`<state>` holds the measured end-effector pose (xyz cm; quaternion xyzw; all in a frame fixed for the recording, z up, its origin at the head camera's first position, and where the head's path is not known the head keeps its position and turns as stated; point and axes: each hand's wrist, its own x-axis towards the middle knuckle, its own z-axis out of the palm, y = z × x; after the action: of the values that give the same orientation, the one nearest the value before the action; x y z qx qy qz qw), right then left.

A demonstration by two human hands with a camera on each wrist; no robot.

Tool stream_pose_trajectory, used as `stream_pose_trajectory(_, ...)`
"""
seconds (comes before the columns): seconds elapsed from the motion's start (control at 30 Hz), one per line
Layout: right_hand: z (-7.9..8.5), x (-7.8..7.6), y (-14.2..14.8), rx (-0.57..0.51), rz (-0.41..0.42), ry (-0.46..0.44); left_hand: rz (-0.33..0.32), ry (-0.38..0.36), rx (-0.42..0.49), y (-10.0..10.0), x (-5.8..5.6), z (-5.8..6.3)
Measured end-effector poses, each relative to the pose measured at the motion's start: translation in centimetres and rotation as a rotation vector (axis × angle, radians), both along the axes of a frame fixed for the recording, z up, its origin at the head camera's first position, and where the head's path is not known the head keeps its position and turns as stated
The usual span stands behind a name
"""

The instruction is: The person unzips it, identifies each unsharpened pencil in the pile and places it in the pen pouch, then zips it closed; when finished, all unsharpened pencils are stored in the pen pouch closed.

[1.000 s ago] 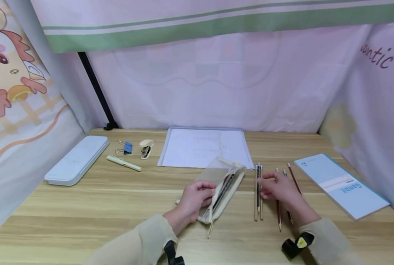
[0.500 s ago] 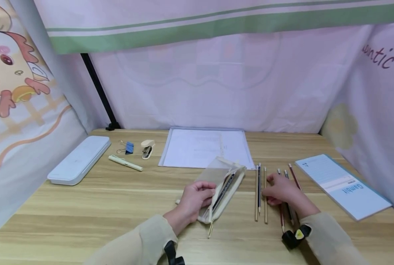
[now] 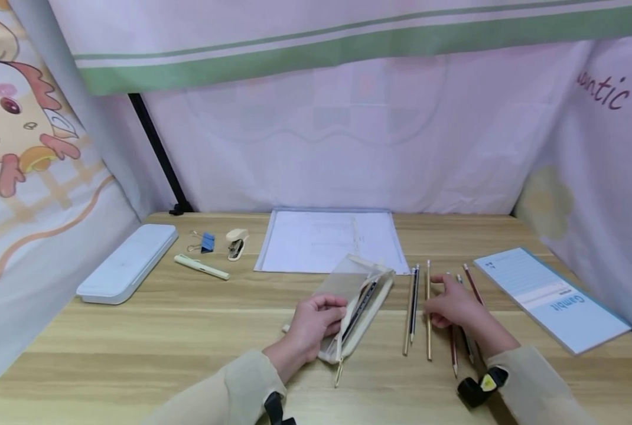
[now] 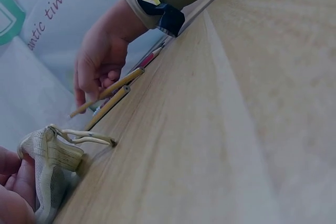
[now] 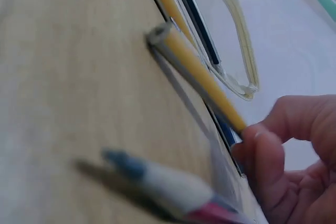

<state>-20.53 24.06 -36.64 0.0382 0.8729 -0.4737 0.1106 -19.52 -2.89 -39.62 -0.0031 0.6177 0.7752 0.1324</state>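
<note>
My left hand (image 3: 316, 324) holds the edge of a cream mesh pencil case (image 3: 342, 282), unzipped, with a dark striped thing inside. The zip pull (image 4: 86, 136) hangs from its near end in the left wrist view. My right hand (image 3: 454, 304) pinches a gold-yellow pencil (image 5: 202, 77) between thumb and fingers; its blunt end lifts off the table. Just left of it lie another gold pencil (image 3: 407, 333) and a dark striped pencil (image 3: 414, 307). Under and beside the right hand are a red pencil (image 3: 454, 357), a dark pencil (image 3: 467, 345) and a dark red pencil (image 3: 473, 284).
A blue notepad (image 3: 552, 298) lies at the right. White papers in a clear sleeve (image 3: 326, 239) lie at the back. On the left are a pale blue case (image 3: 127, 262), a blue binder clip (image 3: 207, 242), a small stapler (image 3: 236, 244) and a pale green pen (image 3: 201, 267).
My right hand has moved slightly right, drawing the gold pencil away from the two beside it. The left hand stays on the pencil case.
</note>
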Motion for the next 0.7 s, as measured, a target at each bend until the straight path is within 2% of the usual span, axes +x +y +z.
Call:
stream_pose_trajectory(0.2, 0.2, 0.4, -0.8, -0.252, -0.058, 0.070, 0.003, -0.001, -0.002, 0.0, 0.0, -0.1)
stream_pose_trajectory(0.47, 0.0, 0.9, -5.5, -0.565, -0.154, 0.012, 0.001, -0.001, -0.005, 0.0, 0.2, 0.0)
stream_pose_trajectory(0.57, -0.5, 1.0, -7.3, -0.600, -0.165, -0.013, -0.003, 0.000, 0.005, 0.2, 0.4, 0.2)
stream_pose_trajectory(0.7, -1.0, 1.4, -9.4, -0.558, -0.152, -0.041, 0.005, 0.005, 0.020, 0.5, 0.6, 0.5)
